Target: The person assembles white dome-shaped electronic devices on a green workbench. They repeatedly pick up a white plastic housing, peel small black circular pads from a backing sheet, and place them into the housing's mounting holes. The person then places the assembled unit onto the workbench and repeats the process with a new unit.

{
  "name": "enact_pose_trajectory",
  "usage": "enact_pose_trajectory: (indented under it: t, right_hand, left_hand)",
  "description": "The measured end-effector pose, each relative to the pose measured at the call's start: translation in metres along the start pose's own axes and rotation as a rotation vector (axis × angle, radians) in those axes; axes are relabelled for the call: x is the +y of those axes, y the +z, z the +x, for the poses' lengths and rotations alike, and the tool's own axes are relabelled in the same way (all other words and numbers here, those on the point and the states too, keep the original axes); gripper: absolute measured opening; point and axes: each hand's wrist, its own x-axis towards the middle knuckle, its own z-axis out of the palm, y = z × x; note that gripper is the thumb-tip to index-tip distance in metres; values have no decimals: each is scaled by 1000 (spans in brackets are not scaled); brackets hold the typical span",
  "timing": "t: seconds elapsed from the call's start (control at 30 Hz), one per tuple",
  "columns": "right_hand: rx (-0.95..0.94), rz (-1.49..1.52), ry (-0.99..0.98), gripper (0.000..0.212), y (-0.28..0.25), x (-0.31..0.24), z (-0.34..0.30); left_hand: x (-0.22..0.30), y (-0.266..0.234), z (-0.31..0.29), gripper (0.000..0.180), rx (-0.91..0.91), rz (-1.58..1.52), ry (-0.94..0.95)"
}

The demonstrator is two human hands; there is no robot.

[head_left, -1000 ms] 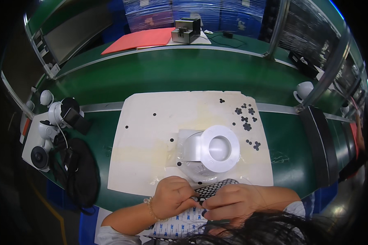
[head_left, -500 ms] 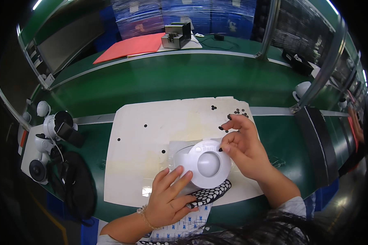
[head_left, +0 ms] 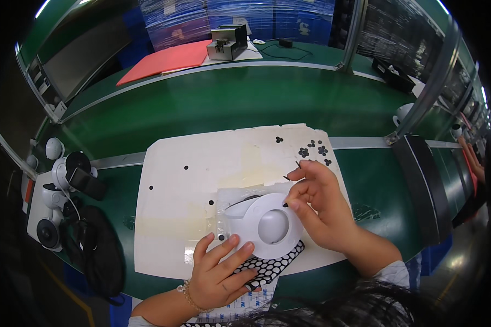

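Observation:
A white round plastic part (head_left: 249, 223) with a wide round opening lies on a clear plastic bag (head_left: 222, 204). My left hand (head_left: 215, 272) rests by its lower left edge, a fingertip touching the rim. Between its index finger and thumb is a black sheet with white round spots (head_left: 275, 264), partly under the white part. My right hand (head_left: 322, 210) is raised over the part's right side. Thumb and index finger pinch a small round black pad (head_left: 285, 205); two more black pads stick to other fingertips.
Loose black pads (head_left: 304, 152) lie on the cream board (head_left: 169, 218), mostly at its far right. White camera-like devices (head_left: 49, 231) and a black pouch (head_left: 108, 253) are at left. A long black box (head_left: 420, 191) stands right. Printed backing paper (head_left: 240, 310) lies near me.
My right hand has come slightly left and lower toward the opening of the white part. The spotted sheet shows more of its face. The whole view has shifted a little.

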Motion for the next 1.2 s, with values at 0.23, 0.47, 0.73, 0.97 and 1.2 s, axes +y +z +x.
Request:
enact_pose_trajectory:
  t: [0.23, 0.47, 0.73, 0.97, 1.2]
  right_hand:
    - [38, -135, -96, 48, 4, 0, -4]
    - [-33, -687, -419, 51, 1, -17, -7]
    - [-47, -294, -207, 47, 15, -19, 11]
    - [-99, -47, -52, 43, 26, -9, 16]
    - [-95, 60, -21, 45, 26, -9, 16]
  left_hand:
    - [-2, 1, -3, 24, -29, -1, 28]
    - [1, -1, 0, 26, 1, 3, 5]
    - [3, -1, 1, 29, 21, 13, 11]
    - [2, 1, 1, 23, 39, 30, 5]
    - [1, 1, -2, 27, 16, 27, 25]
